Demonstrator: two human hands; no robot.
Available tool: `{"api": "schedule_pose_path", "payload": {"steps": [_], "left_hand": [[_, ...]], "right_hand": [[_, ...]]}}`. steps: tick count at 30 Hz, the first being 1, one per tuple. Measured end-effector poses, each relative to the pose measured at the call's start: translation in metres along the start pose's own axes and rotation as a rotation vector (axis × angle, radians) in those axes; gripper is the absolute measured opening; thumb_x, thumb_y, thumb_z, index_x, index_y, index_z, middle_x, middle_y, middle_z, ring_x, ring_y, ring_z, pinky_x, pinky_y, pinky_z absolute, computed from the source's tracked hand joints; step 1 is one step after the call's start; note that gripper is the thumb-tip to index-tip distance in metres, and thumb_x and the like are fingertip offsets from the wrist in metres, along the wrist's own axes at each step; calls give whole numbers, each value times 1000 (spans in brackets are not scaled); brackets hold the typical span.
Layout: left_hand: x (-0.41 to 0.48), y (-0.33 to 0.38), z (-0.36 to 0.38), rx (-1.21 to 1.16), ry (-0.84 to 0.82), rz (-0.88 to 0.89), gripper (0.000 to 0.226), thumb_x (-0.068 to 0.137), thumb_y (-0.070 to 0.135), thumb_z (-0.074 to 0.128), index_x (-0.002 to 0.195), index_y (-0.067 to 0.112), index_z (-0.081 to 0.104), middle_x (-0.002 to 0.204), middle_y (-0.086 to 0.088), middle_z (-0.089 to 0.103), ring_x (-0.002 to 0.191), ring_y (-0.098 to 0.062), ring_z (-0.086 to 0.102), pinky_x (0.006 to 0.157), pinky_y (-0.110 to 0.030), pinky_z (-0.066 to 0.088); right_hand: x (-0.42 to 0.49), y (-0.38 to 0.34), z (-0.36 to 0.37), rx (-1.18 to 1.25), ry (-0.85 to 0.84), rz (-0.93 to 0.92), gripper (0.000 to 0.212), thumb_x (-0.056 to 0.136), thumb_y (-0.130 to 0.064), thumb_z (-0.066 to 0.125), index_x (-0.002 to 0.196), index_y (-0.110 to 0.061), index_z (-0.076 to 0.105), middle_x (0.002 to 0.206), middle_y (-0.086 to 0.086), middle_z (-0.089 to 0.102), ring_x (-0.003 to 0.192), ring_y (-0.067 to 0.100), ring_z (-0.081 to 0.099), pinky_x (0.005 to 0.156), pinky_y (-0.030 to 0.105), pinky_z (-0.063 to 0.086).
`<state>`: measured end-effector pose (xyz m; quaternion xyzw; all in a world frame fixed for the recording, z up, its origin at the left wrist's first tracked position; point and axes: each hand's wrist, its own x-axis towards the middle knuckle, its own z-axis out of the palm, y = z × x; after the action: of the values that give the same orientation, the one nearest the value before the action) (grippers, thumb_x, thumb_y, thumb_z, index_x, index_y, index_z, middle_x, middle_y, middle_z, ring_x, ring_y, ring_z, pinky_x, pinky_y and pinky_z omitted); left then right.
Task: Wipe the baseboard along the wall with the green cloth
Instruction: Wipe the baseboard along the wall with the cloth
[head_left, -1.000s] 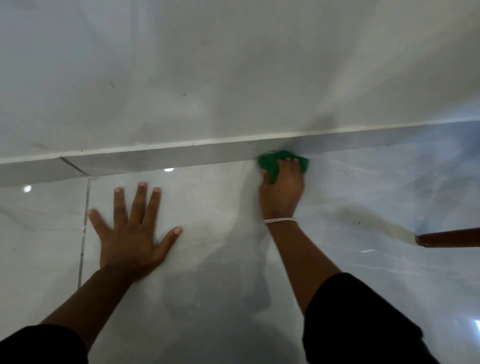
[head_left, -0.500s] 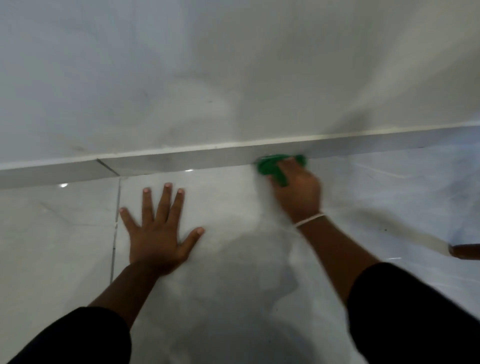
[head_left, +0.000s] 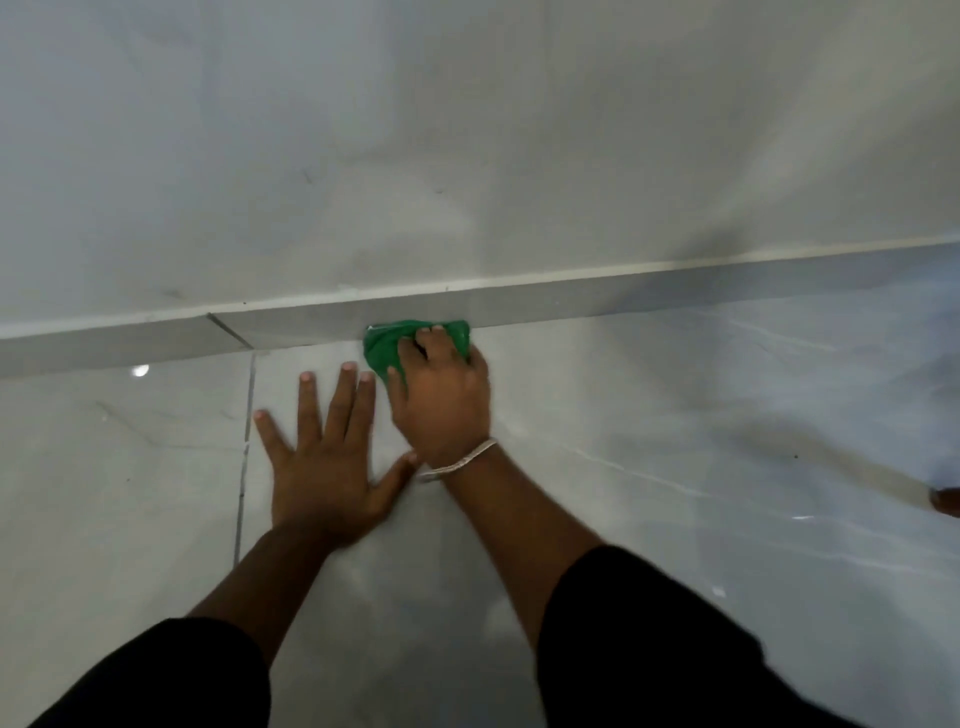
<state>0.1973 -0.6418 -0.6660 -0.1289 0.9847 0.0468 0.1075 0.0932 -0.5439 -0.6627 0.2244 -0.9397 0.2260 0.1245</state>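
Green cloth (head_left: 383, 349) against baseboard (head_left: 623, 299), right hand (head_left: 445, 395)

Both arms wear black sleeves: the left sleeve (head_left: 171, 675) ends partway along the forearm, and the right sleeve (head_left: 665, 644) does the same. A thin white bracelet (head_left: 457, 461) circles the right wrist. The hands are bare, with short, pale fingernails.
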Motion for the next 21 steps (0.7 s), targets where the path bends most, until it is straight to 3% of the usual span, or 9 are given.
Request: {"api": "schedule_pose_path", "payload": {"steps": [3,6,9,14,21], "left_hand": [[-3,1,-1,-28,15,-12,99,78,83,11,156,23,-4,167,1,-6,153,-31,-12,113,-74,1],[-4,1,-1,-34,22,-2,98,79,82,13,156,23,-5,167,1,-6,153,-32,-12,113,-74,2],[-3,1,-1,-45,17,-4,99,80,81,17,156,23,-5,167,0,-7,153,-32,-11,113,-75,3],[0,1,-1,-28,-7,-1,101,79,81,22,157,19,0,167,-3,-4,153,-36,-8,111,-77,5],[5,6,-4,-26,-7,12,101,79,78,25,156,16,5,168,-6,2,152,-40,-4,110,-78,4]], "right_hand": [[6,65,-29,-22,-24,-83,24,80,-28,59,92,-11,72,95,10,72,80,31,67,71,38,53],[9,136,-58,-154,-22,44,24,80,-27,54,86,-11,72,92,11,72,71,33,66,61,36,54],[8,189,-83,-228,54,246,21,80,-20,61,88,-5,73,95,19,69,71,38,66,59,38,55],[11,173,-75,-201,107,455,19,82,-9,64,94,4,71,100,24,68,84,42,65,70,44,54],[15,127,-54,-152,113,390,11,70,-9,61,73,-4,70,87,22,70,62,39,65,62,41,55]]}}
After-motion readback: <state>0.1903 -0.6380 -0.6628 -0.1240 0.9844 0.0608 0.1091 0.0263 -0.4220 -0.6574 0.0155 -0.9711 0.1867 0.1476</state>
